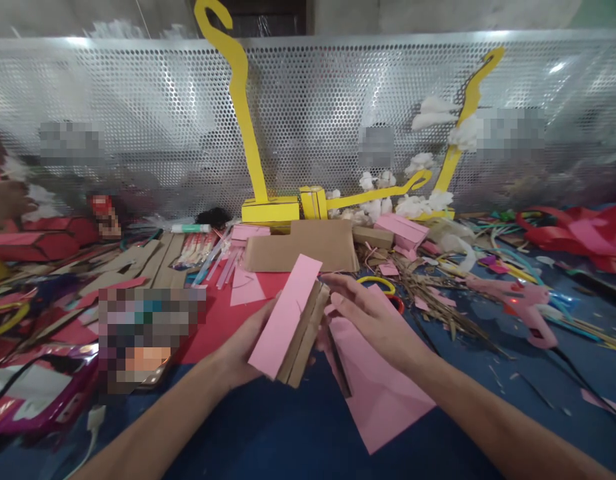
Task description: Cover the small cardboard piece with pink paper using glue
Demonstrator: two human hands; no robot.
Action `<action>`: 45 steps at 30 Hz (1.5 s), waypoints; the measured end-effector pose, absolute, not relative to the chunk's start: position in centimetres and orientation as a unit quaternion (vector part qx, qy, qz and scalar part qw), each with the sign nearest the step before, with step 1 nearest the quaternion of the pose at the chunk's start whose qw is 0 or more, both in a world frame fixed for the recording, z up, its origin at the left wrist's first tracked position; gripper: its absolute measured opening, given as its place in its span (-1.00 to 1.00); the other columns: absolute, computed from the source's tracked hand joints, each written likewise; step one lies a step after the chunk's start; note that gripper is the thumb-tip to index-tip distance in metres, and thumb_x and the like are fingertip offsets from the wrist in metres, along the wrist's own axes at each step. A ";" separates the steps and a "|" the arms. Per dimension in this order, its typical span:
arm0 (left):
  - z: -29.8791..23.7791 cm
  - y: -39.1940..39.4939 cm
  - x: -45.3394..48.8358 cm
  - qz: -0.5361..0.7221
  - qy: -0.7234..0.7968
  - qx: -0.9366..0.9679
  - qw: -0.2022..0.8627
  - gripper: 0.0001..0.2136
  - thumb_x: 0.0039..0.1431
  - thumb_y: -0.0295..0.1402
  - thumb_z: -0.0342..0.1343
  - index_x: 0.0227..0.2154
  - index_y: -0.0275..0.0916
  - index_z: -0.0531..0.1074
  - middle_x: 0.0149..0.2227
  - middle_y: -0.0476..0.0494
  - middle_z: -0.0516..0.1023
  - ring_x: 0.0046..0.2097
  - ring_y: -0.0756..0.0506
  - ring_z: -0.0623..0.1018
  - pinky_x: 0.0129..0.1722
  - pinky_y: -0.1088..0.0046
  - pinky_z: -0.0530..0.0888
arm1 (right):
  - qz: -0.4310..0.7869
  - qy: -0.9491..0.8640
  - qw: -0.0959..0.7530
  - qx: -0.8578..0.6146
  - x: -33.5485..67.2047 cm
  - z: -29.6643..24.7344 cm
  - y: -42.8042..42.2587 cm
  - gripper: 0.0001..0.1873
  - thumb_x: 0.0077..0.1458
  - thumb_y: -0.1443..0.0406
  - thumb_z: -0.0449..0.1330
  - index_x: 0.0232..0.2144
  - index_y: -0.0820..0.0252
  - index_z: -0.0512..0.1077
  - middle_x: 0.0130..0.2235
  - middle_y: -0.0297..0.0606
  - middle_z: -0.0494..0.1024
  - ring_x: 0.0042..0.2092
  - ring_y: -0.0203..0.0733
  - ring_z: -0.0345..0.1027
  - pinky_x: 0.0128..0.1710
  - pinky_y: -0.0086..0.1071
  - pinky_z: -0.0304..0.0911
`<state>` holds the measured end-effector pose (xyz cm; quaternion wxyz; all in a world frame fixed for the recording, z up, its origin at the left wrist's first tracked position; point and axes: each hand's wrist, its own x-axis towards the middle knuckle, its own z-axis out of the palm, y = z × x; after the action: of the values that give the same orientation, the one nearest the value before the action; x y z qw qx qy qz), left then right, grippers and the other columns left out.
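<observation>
left hand (242, 345): fingers clamped cardboard block (287, 319). right hand (371, 317): fingers sat apart by its edge. twigs (433, 297) separated pink sheet (388, 393) from glue gun (523, 300).

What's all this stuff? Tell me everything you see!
Box: one, brown and pink, front centre
Paper sheet: one, pink, right of box
Glue gun: one, pink, right
Twigs: many, brown, left of glue gun
Cardboard piece: one, brown, beyond box
Cardboard strips: several, brown, left
Hooked shapes: three, yellow, back
Fluffy tufts: several, white, back right
Metal screen: one, silver, back
Wide strips: some, red, far right
Long boxes: two, red, far left
Packet: one, purple, front left
Table: one, blue, underneath
Other clutter: uncountable, mixed, all around
Left hand: one, bare, holding box
Right hand: one, bare, beside box
</observation>
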<state>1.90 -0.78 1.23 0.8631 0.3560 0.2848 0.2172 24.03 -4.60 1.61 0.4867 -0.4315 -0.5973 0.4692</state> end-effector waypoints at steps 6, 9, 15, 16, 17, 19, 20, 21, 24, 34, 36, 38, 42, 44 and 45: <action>1.1 -1.4 2.7 0.241 0.341 0.376 0.827 -0.47 0.25 0.07 0.08 -0.04 -0.33 0.53 -0.16 -0.36 0.67 -0.20 -0.25 0.65 -0.15 0.21 0.57 | 0.542 -0.540 0.486 -0.422 23.2 0.9 -4.5 -0.50 0.26 0.07 0.24 0.16 0.13 0.33 0.01 -0.12 0.52 -0.03 -0.11 0.46 -0.11 -0.25 0.45; 1.1 -1.5 2.9 0.265 0.385 0.380 0.798 -0.48 0.22 0.07 0.13 0.02 -0.27 0.51 -0.12 -0.31 0.67 -0.15 -0.25 0.65 -0.13 0.24 0.55 | 0.520 -0.540 0.488 -0.446 23.2 1.0 -4.4 -0.51 0.24 0.08 0.26 0.13 0.14 0.37 0.02 -0.13 0.53 0.00 -0.12 0.45 -0.03 -0.24 0.40; 0.8 -1.4 3.1 0.339 0.380 0.428 0.747 -0.43 0.21 0.14 0.10 0.02 -0.25 0.48 -0.05 -0.32 0.63 -0.09 -0.23 0.61 -0.13 0.26 0.53 | 0.498 -0.551 0.467 -0.479 22.9 1.6 -4.5 -0.56 0.19 0.09 0.26 0.04 0.16 0.43 -0.06 -0.17 0.55 0.00 -0.07 0.44 0.07 -0.12 0.34; 0.7 -1.3 3.0 0.360 0.378 0.447 0.727 -0.45 0.22 0.14 0.10 0.01 -0.24 0.47 -0.04 -0.30 0.62 -0.11 -0.21 0.61 -0.17 0.29 0.53 | 0.489 -0.557 0.466 -0.483 22.9 1.6 -4.5 -0.58 0.18 0.10 0.25 0.03 0.16 0.44 -0.07 -0.17 0.55 0.00 -0.06 0.43 0.06 -0.11 0.34; 0.6 -1.2 2.9 0.380 0.381 0.467 0.701 -0.48 0.22 0.13 0.10 -0.02 -0.22 0.47 -0.06 -0.27 0.61 -0.13 -0.18 0.60 -0.22 0.33 0.53 | 0.480 -0.562 0.465 -0.487 22.8 1.5 -4.5 -0.59 0.18 0.10 0.24 0.02 0.16 0.45 -0.08 -0.17 0.55 -0.01 -0.05 0.43 0.04 -0.11 0.34; 0.6 -0.9 2.7 0.420 0.401 0.511 0.634 -0.57 0.22 0.08 0.14 -0.12 -0.20 0.46 -0.15 -0.17 0.58 -0.21 -0.11 0.57 -0.32 0.44 0.49 | 0.463 -0.572 0.465 -0.491 22.7 1.4 -4.5 -0.61 0.18 0.12 0.23 0.01 0.15 0.46 -0.09 -0.18 0.55 -0.02 -0.06 0.42 0.01 -0.12 0.34; 0.6 -0.7 2.6 0.437 0.409 0.531 0.600 -0.62 0.21 0.04 0.17 -0.19 -0.20 0.45 -0.21 -0.11 0.56 -0.24 -0.07 0.54 -0.35 0.49 0.46 | 0.459 -0.576 0.465 -0.491 22.7 1.3 -4.5 -0.62 0.19 0.12 0.22 0.00 0.14 0.47 -0.08 -0.18 0.55 -0.03 -0.06 0.42 -0.02 -0.13 0.35; 0.7 -0.7 2.5 0.450 0.412 0.547 0.572 -0.66 0.21 0.00 0.20 -0.26 -0.21 0.44 -0.28 -0.06 0.52 -0.29 -0.03 0.51 -0.38 0.53 0.44 | 0.457 -0.578 0.465 -0.491 22.6 1.2 -4.6 -0.63 0.19 0.13 0.22 0.00 0.13 0.47 -0.08 -0.18 0.55 -0.04 -0.07 0.42 -0.03 -0.15 0.35; 0.8 -0.6 2.3 0.473 0.406 0.576 0.530 -0.70 0.22 -0.08 0.21 -0.39 -0.21 0.35 -0.45 0.06 0.35 -0.45 0.06 0.36 -0.48 0.59 0.34 | 0.449 -0.581 0.465 -0.494 22.6 1.2 -4.6 -0.66 0.20 0.12 0.21 -0.03 0.13 0.47 -0.11 -0.19 0.54 -0.09 -0.10 0.42 -0.08 -0.18 0.36; 0.7 -0.9 2.4 0.425 0.391 0.590 0.564 -0.69 0.24 -0.11 0.20 -0.42 -0.21 0.31 -0.54 0.11 0.23 -0.56 0.10 0.25 -0.61 0.60 0.20 | 0.511 -0.551 0.462 -0.470 22.5 1.3 -4.9 -0.64 0.21 0.06 0.23 -0.06 0.10 0.32 -0.19 -0.25 0.48 -0.15 -0.15 0.40 -0.12 -0.26 0.35; 0.7 -0.8 2.3 0.417 0.393 0.588 0.571 -0.69 0.25 -0.10 0.19 -0.42 -0.20 0.30 -0.54 0.11 0.24 -0.59 0.11 0.24 -0.65 0.59 0.18 | 0.536 -0.546 0.449 -0.461 22.5 1.5 -5.1 -0.63 0.22 0.06 0.23 -0.05 0.08 0.29 -0.20 -0.28 0.49 -0.18 -0.17 0.41 -0.15 -0.27 0.37; 0.6 -0.8 2.2 0.417 0.390 0.589 0.572 -0.70 0.26 -0.11 0.18 -0.42 -0.20 0.29 -0.53 0.11 0.25 -0.60 0.11 0.26 -0.66 0.59 0.20 | 0.547 -0.545 0.435 -0.463 22.5 1.7 -5.2 -0.60 0.23 0.06 0.22 0.01 0.06 0.27 -0.22 -0.29 0.51 -0.21 -0.17 0.41 -0.18 -0.27 0.38; 0.5 -0.8 2.1 0.416 0.370 0.591 0.583 -0.71 0.29 -0.13 0.15 -0.41 -0.20 0.28 -0.52 0.11 0.26 -0.57 0.10 0.32 -0.62 0.59 0.31 | 0.537 -0.547 0.426 -0.481 22.4 1.6 -5.1 -0.50 0.25 0.11 0.20 0.18 0.04 0.23 -0.21 -0.28 0.54 -0.21 -0.17 0.42 -0.17 -0.27 0.37; 0.5 -0.9 2.1 0.413 0.363 0.598 0.583 -0.72 0.32 -0.13 0.13 -0.40 -0.19 0.27 -0.52 0.12 0.26 -0.58 0.09 0.34 -0.61 0.57 0.34 | 0.534 -0.547 0.431 -0.479 22.4 1.2 -4.9 -0.49 0.25 0.15 0.19 0.21 0.05 0.25 -0.23 -0.29 0.53 -0.22 -0.19 0.40 -0.18 -0.29 0.36; 0.5 -0.9 2.1 0.413 0.362 0.603 0.578 -0.72 0.32 -0.14 0.12 -0.39 -0.19 0.28 -0.51 0.12 0.27 -0.58 0.09 0.34 -0.60 0.57 0.35 | 0.533 -0.549 0.434 -0.476 22.4 0.9 -4.8 -0.50 0.25 0.16 0.19 0.20 0.06 0.27 -0.24 -0.30 0.51 -0.23 -0.19 0.39 -0.18 -0.30 0.35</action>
<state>2.12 -0.86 0.52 0.5781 0.6033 0.3617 0.4135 22.42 -4.83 0.94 0.4335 -0.4763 -0.5487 0.5331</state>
